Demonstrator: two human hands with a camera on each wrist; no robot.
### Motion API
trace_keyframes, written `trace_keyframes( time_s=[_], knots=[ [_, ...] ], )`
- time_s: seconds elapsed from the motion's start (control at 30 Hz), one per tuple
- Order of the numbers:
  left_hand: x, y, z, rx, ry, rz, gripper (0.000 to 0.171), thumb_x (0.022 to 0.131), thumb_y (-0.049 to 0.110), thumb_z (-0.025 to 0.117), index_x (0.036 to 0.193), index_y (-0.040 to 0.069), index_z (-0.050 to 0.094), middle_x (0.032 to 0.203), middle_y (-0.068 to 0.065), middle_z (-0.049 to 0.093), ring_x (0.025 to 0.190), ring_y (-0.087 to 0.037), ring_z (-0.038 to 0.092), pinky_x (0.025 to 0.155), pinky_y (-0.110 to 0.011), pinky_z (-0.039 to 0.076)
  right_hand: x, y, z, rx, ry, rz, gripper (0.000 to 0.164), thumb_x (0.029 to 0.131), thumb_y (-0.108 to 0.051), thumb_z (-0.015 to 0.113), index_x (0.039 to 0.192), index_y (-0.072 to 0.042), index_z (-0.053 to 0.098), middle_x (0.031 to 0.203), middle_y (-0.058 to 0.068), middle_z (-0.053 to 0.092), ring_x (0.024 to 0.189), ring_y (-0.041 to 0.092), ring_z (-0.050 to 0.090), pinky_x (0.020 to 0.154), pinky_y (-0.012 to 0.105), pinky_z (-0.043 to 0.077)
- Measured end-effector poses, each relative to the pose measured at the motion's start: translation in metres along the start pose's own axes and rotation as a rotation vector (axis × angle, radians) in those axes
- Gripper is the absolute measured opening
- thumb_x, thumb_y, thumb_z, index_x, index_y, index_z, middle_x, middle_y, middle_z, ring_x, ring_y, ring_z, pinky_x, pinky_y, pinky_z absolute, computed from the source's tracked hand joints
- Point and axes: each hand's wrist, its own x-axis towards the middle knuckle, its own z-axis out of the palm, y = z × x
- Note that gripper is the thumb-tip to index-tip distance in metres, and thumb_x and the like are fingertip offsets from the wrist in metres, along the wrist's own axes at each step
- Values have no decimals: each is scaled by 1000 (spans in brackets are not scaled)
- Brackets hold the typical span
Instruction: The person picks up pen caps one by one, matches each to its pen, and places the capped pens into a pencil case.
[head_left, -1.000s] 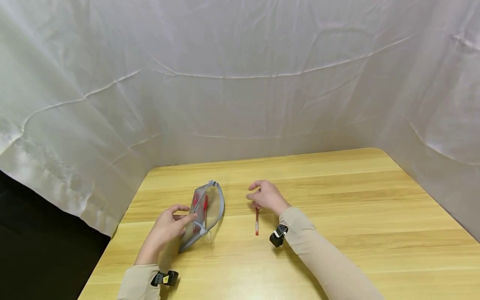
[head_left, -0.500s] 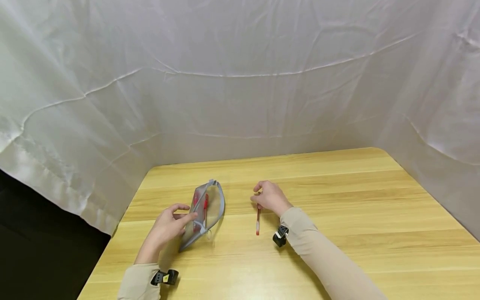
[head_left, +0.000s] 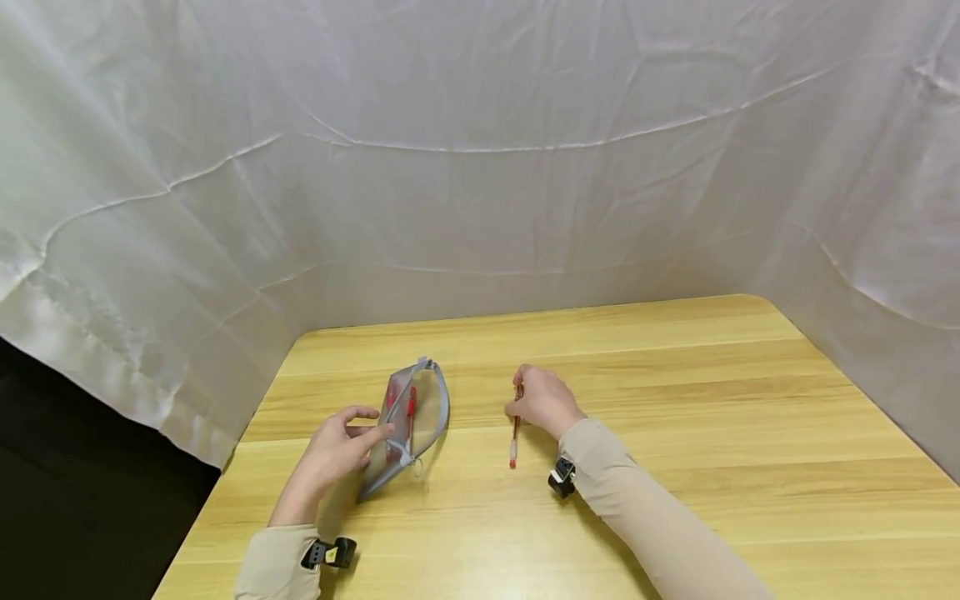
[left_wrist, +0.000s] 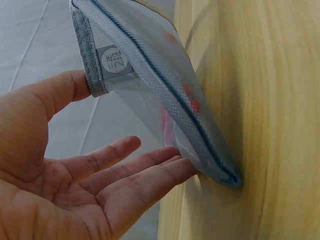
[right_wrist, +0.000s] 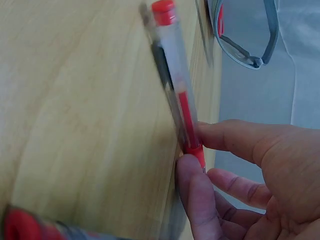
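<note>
A grey see-through zip pouch (head_left: pixel 444 410) stands on the table with its mouth spread, a red pen (head_left: pixel 411 404) showing inside. My left hand (head_left: pixel 337 446) is at its left side. In the left wrist view the thumb touches the pouch's grey tab (left_wrist: pixel 117 60), and the straight fingers (left_wrist: pixel 150 177) meet the pouch's lower side, a wide gap between. To the right, my right hand (head_left: pixel 543 400) pinches a clear-barrelled red pen (right_wrist: pixel 177 75) between thumb and fingers near one end. Its red tip end (head_left: pixel 513 462) points towards the front of the table.
The wooden table (head_left: pixel 675 400) has pale curtains (head_left: pixel 487 217) hanging behind it and along both sides. A dark area (head_left: pixel 82 467) lies beyond its left edge. A blurred red-ended thing (right_wrist: pixel 22 225) shows at the lower left of the right wrist view.
My right hand has moved slightly right, and its fingers have closed on the pen. My left hand and the pouch have stayed in place.
</note>
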Motion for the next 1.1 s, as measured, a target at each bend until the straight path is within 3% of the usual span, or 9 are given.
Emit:
trace_keyframes(
  time_s=[0.27, 0.53, 0.73, 1.1],
  knots=[
    [0, 0, 0, 6, -4, 4, 62, 101, 44, 75, 143, 3, 58, 128, -22, 75, 103, -24, 74, 82, -39, 63, 2, 0, 2, -36, 13, 1, 34, 83, -12, 89, 110, -7, 67, 86, 3, 65, 73, 18, 59, 63, 29, 45],
    [-6, -4, -4, 9, 2, -16, 63, 100, 44, 76, 145, 3, 58, 132, -24, 72, 114, -31, 74, 88, -43, 65, 3, -2, 6, -58, -14, -16, 30, 85, -15, 88, 105, -11, 66, 88, 3, 68, 76, 18, 60, 67, 29, 46],
    [-4, -3, -3, 2, 2, -9, 63, 101, 44, 76, 145, 3, 57, 130, -23, 73, 113, -29, 74, 88, -42, 65, 3, -3, 0, -42, -18, 8, 33, 88, -20, 86, 115, -11, 69, 92, 3, 70, 75, 19, 61, 63, 29, 45],
    [-1, -1, -1, 5, -2, -10, 61, 101, 44, 76, 144, 4, 58, 132, -23, 73, 110, -28, 74, 86, -42, 64, 6, -4, -3, 10, -60, 22, 39, 93, -20, 80, 130, -14, 68, 77, -1, 73, 64, 12, 70, 61, 28, 47]
  ],
)
